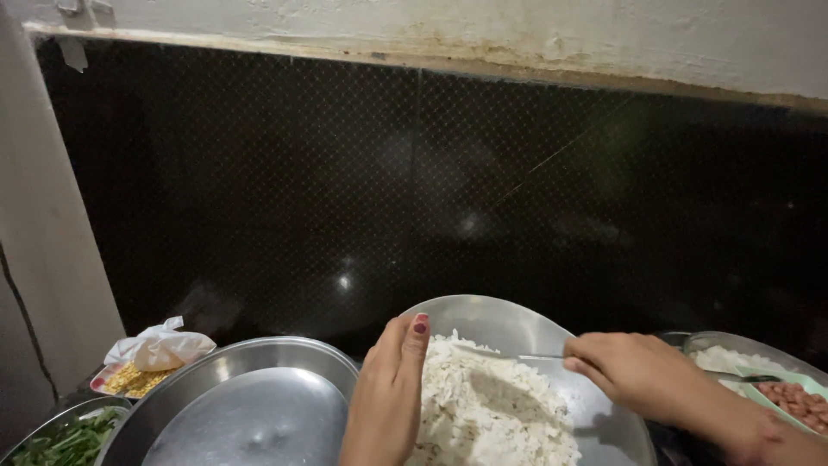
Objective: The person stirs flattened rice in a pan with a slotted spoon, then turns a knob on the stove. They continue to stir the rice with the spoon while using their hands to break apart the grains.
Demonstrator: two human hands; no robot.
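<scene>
The steel plate (526,324) of white flaked rice (483,406) stood tilted at the lower middle, its raised far rim against the dark window screen (414,198), its near part cut off by the bottom edge of the view. Little open room lay around it: a large empty steel tray (250,414) sat just beside it on the left, and a steel dish (733,345) crowded it on the right.

The left hand (388,397) stood upright at the plate's left rim, fingers together and pressed against the heap of flakes, gripping nothing. The right hand (634,371) reached in from the right, its grip closed on a thin metal utensil (517,355) lying across the top of the heap.

A pale green bowl (789,393) held reddish peanuts (798,404). At far left lay a small plate of yellow lentils (134,380) under a crumpled white bag (159,349), and a dish of chopped greens (73,442). Little of the bench showed beneath. A stained plaster wall (517,34) ran above the screen.
</scene>
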